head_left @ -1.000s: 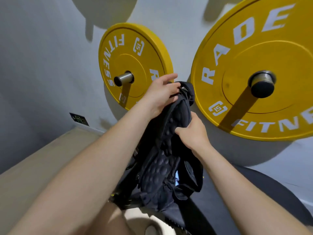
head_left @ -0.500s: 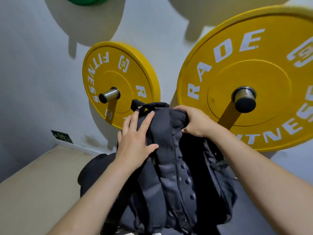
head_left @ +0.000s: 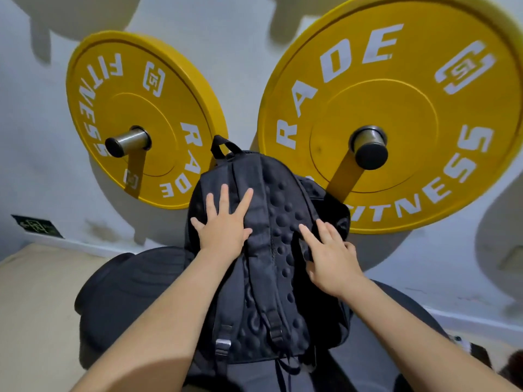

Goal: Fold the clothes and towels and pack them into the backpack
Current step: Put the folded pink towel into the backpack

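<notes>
The black backpack (head_left: 278, 281) is seen in the middle of the view, stood with its dimpled back panel turned toward the camera and its top at the far end, close to the wall (head_left: 243, 43). It is rested on a dark padded seat (head_left: 127, 292), which is spread out to its left and right. Two straps (head_left: 254, 267) are laid down the panel, and a grey buckle (head_left: 223, 344) is seen near the bottom of the left one. A small carry loop (head_left: 223, 144) is raised at the top. The left hand (head_left: 223, 226) is laid flat on the upper left of the panel, with its fingers straight and spread. The right hand (head_left: 331, 258) is placed on the right side of the panel, its fingers extended and slightly parted, with nothing gripped. Behind the backpack, two yellow plates are hung on metal pegs on the wall: a smaller plate (head_left: 135, 108) at far left and a larger plate (head_left: 402, 89) at far right, both lettered in white. The top of the backpack is seen between their lower edges. A beige floor (head_left: 34, 306) is seen at the near left, and a small dark sign (head_left: 36, 225) is fixed low on the wall above it.
</notes>
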